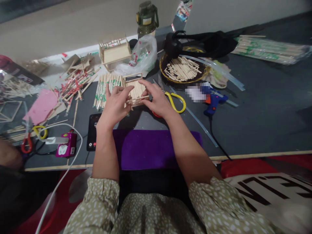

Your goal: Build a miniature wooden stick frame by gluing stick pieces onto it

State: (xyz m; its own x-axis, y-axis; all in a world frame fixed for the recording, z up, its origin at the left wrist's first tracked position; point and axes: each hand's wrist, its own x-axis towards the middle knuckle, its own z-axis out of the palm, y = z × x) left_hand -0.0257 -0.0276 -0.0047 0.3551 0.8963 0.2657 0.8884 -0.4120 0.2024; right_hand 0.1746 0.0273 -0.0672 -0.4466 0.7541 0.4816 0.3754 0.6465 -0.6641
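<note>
Between my two hands is a small wooden stick model [136, 90], with a slatted floor and low railings along its edges. My left hand [116, 102] grips its left side, with the index finger reaching over the slats. At the right side my right hand [157, 97] holds it between thumb and curled fingers. Paper-wrapped chopsticks [101, 92] with green print lie just beyond my left hand. Beside my right wrist are scissors with yellow handles [180, 103]. Parts of the model's near edge are hidden by my fingers.
A basket [162, 72] of cut sticks stands behind, with a blue glue gun [214, 102] and its cord at right. Another stick model [115, 54] sits at the back. A phone [91, 138], purple adapter [65, 144] and white cable lie left. Another person's arm [9, 154] shows at far left.
</note>
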